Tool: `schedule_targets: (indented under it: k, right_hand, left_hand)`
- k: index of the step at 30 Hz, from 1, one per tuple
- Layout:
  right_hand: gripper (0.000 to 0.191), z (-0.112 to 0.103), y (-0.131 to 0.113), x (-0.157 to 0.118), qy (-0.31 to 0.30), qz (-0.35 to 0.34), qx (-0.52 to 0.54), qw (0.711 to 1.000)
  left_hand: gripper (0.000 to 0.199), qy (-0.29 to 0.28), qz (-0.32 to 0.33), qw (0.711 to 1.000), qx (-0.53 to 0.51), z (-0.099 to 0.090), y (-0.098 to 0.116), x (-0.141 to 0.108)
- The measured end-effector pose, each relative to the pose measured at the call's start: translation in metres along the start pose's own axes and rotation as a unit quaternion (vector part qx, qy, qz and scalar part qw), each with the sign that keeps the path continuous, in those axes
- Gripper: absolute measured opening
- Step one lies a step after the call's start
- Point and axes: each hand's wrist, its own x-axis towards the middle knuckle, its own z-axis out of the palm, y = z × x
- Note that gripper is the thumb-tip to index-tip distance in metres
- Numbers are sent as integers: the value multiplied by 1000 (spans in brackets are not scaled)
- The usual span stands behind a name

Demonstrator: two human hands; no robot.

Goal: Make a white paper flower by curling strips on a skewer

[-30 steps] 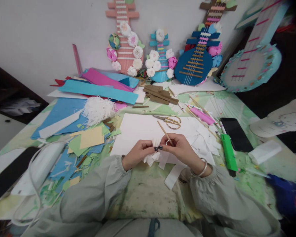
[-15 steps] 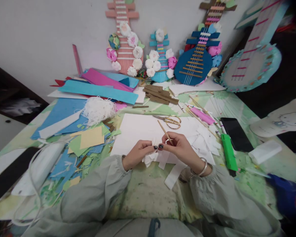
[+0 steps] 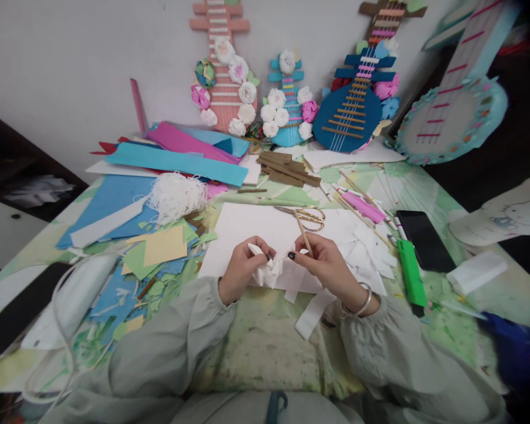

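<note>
Above the near edge of a white sheet (image 3: pixel 238 227), my left hand (image 3: pixel 244 268) pinches a crumpled white paper piece (image 3: pixel 271 272) that looks like a small flower. My right hand (image 3: pixel 324 262) is closed round a thin wooden stick (image 3: pixel 304 232), which points up and away, and its fingertips are near the right side of the white paper piece. Whether those fingertips also grip paper is hard to tell. Gold-handled scissors (image 3: pixel 311 218) lie just beyond my right hand. Cut white strips (image 3: pixel 362 244) are spread to the right.
Decorated paper lutes (image 3: pixel 348 115) lean on the wall. Coloured paper (image 3: pixel 176 162), white string (image 3: pixel 176 197) and paper scraps (image 3: pixel 163 247) cover the left. On the right are a phone (image 3: pixel 425 240), a green cutter (image 3: pixel 410 272) and a cup (image 3: pixel 503 212). Brown strips (image 3: pixel 287 169) lie at the back.
My hands have moved slightly apart, and more of the white paper piece shows between them. The stick in my right hand has turned more upright and shifted a little to the right.
</note>
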Motion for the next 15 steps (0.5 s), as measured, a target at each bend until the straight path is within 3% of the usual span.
schedule_targets:
  k: [9,15]
  right_hand:
    - [10,4,2,0,25,26,-9,999]
    - [14,4,0,-1,4,25,21,999]
  left_hand:
    - [18,4,87,995,43,1,1,-2]
    - [15,-2,58,995,77,0,2,-2]
